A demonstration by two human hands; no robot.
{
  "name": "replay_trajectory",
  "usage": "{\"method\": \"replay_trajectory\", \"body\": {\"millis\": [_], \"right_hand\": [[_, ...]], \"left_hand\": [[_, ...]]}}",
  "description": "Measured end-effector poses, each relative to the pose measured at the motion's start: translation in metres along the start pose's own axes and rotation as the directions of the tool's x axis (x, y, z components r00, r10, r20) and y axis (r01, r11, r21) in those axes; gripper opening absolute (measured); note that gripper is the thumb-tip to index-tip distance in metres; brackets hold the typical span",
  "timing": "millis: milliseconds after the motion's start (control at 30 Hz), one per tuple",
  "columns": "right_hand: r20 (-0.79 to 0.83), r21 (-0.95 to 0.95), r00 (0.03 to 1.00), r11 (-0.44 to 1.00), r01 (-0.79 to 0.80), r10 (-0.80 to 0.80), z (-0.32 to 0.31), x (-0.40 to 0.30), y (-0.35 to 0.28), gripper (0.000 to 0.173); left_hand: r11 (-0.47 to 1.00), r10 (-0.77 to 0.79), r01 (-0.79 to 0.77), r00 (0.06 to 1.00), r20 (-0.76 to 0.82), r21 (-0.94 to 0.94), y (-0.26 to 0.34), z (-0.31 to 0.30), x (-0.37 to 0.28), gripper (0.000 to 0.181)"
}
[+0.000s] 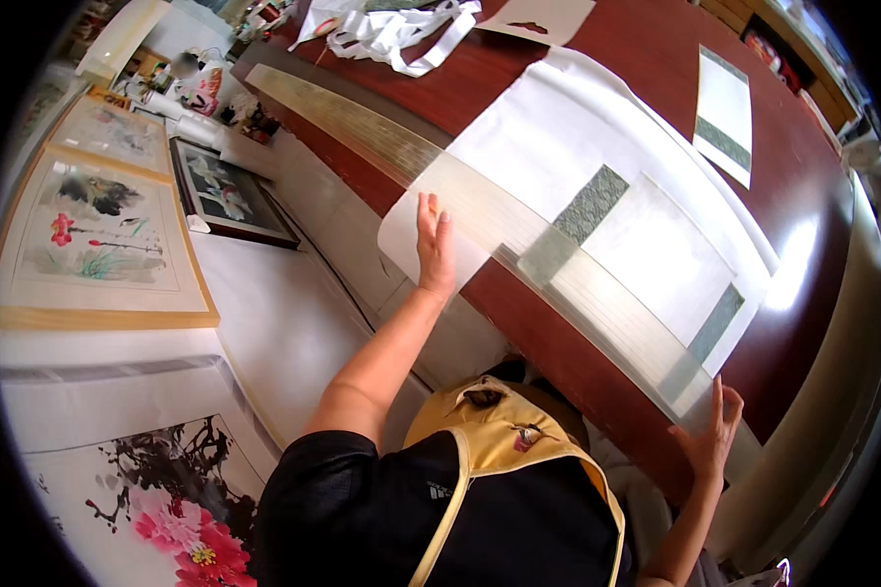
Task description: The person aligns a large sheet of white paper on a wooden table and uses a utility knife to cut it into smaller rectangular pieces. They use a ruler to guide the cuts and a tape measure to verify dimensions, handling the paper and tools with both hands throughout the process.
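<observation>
A long clear straightedge lies diagonally along the near side of the dark red table. Beneath it is a white sheet, bearing a paler panel between two grey-green patterned strips, one wider than the other. My left hand rests, fingers extended, by the straightedge's near edge, over the sheet's corner that overhangs the table. At the other end, my right hand spans the straightedge, its thumb at the near edge and its index fingertip at the far edge.
Farther back on the table are tangled white paper strips, a cream sheet and a narrow bordered panel. To my left stand a framed picture and flower paintings, with another flower painting lower down.
</observation>
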State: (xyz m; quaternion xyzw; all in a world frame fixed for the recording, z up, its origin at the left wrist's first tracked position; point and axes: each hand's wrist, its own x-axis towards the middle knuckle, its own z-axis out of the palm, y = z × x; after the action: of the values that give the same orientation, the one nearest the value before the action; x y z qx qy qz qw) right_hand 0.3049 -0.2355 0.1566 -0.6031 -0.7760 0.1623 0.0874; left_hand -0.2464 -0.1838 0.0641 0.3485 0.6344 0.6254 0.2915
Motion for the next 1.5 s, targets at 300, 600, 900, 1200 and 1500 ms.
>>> {"method": "replay_trajectory", "body": {"millis": [300,600,900,1200,1500], "right_hand": [[0.004,-0.019,1.000,1.000,0.024,-0.024,0.001,0.007,0.023,0.127],[-0.016,-0.071,0.996,0.994,0.088,-0.090,0.026,0.033,0.028,0.123],[0.032,-0.005,0.996,0.997,0.078,-0.078,0.046,0.041,0.042,0.124],[0.084,-0.146,0.992,0.986,-0.076,0.089,0.050,0.030,0.047,0.120],[0.018,-0.180,0.902,0.889,-0.422,0.432,0.054,0.015,0.032,0.116]], "left_hand": [[0.994,-0.064,0.061,0.998,0.027,0.087,0.000,0.027,-0.005,0.098],[0.934,-0.075,0.058,0.997,0.034,0.354,-0.043,0.022,0.044,0.092],[0.306,0.175,-0.408,0.912,0.370,0.860,-0.027,-0.006,0.035,0.061],[0.165,0.082,-0.867,0.487,0.869,0.471,-0.003,0.002,0.108,0.101],[0.121,-0.131,-0.950,0.273,0.953,0.288,-0.001,0.021,0.167,0.123]]}}
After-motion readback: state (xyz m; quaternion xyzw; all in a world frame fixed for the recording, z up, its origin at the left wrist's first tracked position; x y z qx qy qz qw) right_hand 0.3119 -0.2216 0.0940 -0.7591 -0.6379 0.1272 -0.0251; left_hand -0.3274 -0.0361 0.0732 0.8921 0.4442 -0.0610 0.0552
